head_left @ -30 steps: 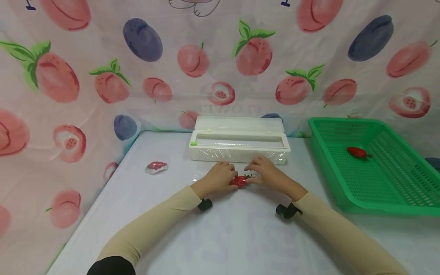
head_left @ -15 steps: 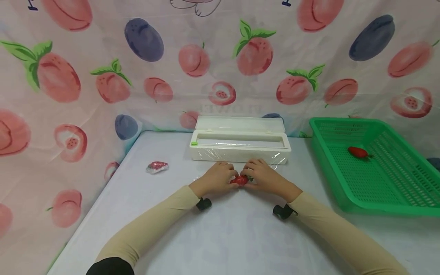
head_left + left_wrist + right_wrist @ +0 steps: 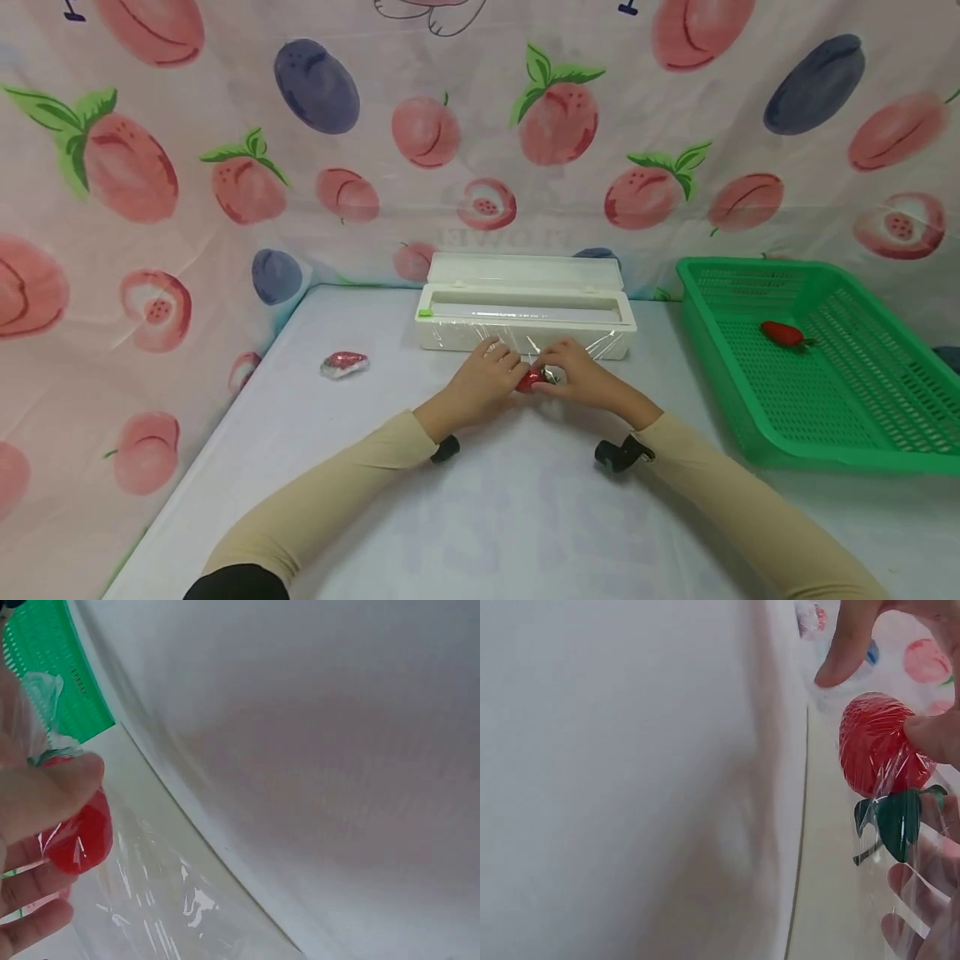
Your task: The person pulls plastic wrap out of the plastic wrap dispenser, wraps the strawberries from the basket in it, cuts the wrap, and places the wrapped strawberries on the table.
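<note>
A red strawberry (image 3: pixel 874 746) with dark green leaves lies under clear cling film (image 3: pixel 889 900), between both hands just in front of the dispenser box. My left hand (image 3: pixel 486 382) holds its left end; in the left wrist view a thumb crosses the red fruit, with fingers on its far side. My right hand (image 3: pixel 588 379) pinches it near the leafy end, thumb and index apart around it. Several right fingers show through the film in the right wrist view. Part of the fruit is hidden by fingers in each view.
A white cling film dispenser (image 3: pixel 525 337) with its lid raised stands behind the hands. To the left lies a film-wrapped red fruit (image 3: pixel 345 364). On the right a green basket (image 3: pixel 750 417) holds an elongated red fruit (image 3: pixel 783 335). A fruit-print cloth (image 3: pixel 360 233) hangs behind.
The right hand has closed in from the right onto the strawberry. Both hands and the fruit have shifted slightly up toward the dispenser, and film now covers the leafy end.
</note>
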### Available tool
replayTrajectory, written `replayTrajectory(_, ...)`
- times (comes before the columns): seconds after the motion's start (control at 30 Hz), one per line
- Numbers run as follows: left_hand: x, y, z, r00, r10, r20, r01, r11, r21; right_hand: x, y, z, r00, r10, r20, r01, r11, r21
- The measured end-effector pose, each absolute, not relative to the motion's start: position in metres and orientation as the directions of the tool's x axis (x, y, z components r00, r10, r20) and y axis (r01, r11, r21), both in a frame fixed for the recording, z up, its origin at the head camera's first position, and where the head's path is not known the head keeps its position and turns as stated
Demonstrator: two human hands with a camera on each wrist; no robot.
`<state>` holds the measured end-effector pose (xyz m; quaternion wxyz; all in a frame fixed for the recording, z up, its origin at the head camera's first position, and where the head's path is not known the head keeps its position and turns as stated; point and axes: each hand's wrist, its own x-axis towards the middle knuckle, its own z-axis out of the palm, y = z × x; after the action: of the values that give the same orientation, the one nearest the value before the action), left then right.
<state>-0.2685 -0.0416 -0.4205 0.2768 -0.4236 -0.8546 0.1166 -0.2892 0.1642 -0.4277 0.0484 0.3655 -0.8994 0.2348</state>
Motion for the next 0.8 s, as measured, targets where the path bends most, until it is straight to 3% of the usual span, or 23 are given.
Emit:
replayTrajectory(0.2, -0.270, -0.036, -0.421, -0.462, 0.765, 0.448, 0.603, 0.642, -0.474, -0.288, 0.164, -0.423, -0.756, -0.606, 0.249, -0.642, 0.609, -0.466)
replayTrajectory(0.37, -0.272, -0.034, -0.419, -0.562, 0.717, 0.412, 0.621, 0.695, -0.363, -0.284, 0.164, -0.419, -0.771, -0.583, 0.258, -0.633, 0.654, -0.414)
replayTrajectory(0.47, -0.273, -0.035, -0.419, -0.634, 0.689, 0.353, 0.636, 0.723, -0.268, -0.281, 0.166, -0.418, -0.720, -0.588, 0.369, -0.688, 0.676, -0.264)
replayTrajectory(0.57, -0.275, -0.037, -0.418, -0.687, 0.661, 0.304, 0.644, 0.746, -0.167, -0.278, 0.167, -0.416, -0.580, -0.635, 0.510, -0.742, 0.671, -0.008)
replayTrajectory(0.67, -0.277, -0.039, -0.417, -0.718, 0.641, 0.271, 0.644, 0.759, -0.091, -0.277, 0.168, -0.417, -0.439, -0.697, 0.567, -0.734, 0.642, 0.222)
replayTrajectory(0.73, -0.277, -0.039, -0.417, -0.731, 0.634, 0.253, 0.645, 0.763, -0.048, -0.277, 0.167, -0.419, -0.409, -0.722, 0.559, -0.713, 0.635, 0.298)
replayTrajectory(0.8, -0.278, -0.038, -0.417, -0.736, 0.634, 0.238, 0.650, 0.760, -0.012, -0.277, 0.167, -0.422, -0.419, -0.726, 0.545, -0.700, 0.640, 0.315)
